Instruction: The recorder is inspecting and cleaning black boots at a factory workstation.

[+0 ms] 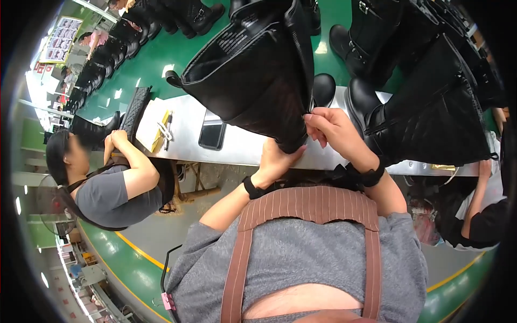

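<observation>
The step in hand seems to be close work on a tall black boot (256, 94), held above the near side of the metal table (242, 149), between a phone (212, 135) to the left and another boot (425, 121) to the right. The next move probably calls for a steady hold below and a fine grip. The right hand (335, 129) pinches thumb and forefinger together at the boot's right edge; whatever is between them is too small to tell. The left hand (276, 162) cups the boot's low end, its finger spread hidden.
</observation>
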`<state>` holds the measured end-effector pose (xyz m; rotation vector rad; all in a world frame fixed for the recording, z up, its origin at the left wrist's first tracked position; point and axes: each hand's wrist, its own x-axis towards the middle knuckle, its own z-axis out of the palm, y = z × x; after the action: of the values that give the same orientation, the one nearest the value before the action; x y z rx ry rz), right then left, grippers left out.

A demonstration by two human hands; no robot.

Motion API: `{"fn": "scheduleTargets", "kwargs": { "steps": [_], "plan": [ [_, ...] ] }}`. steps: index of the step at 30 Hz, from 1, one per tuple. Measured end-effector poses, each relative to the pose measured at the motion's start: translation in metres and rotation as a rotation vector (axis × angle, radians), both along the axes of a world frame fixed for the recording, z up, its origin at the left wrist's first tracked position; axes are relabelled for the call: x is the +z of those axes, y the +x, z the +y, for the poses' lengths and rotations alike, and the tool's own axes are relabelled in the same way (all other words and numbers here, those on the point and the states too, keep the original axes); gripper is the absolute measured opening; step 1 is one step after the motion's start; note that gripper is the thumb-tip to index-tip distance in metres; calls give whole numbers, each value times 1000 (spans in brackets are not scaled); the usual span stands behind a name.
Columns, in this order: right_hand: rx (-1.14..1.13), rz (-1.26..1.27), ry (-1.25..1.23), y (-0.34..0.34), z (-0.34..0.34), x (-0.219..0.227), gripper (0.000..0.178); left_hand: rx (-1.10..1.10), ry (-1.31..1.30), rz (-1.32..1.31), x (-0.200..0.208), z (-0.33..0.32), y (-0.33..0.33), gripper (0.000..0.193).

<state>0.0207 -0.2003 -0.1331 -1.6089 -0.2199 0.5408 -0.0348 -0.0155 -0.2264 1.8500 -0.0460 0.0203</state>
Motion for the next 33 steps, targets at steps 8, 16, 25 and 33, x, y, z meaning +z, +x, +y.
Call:
{"fn": "scheduleTargets", "kwargs": {
  "steps": [8,16,25,33],
  "plan": [
    [109,-338,468,-13,-15,136,29,10,-85,-157,1,-7,5,49],
    [-672,-1883,-2,-67,-88,83,40,115,-31,-108,-5,6,13,66],
    [-994,-1003,89,-93,-167,-8,93,195,51,-405,-17,12,4,113],
    [-428,-110,-66,-63,-146,-69,47,-153,-8,43,13,13,32,46]
  ]
}}
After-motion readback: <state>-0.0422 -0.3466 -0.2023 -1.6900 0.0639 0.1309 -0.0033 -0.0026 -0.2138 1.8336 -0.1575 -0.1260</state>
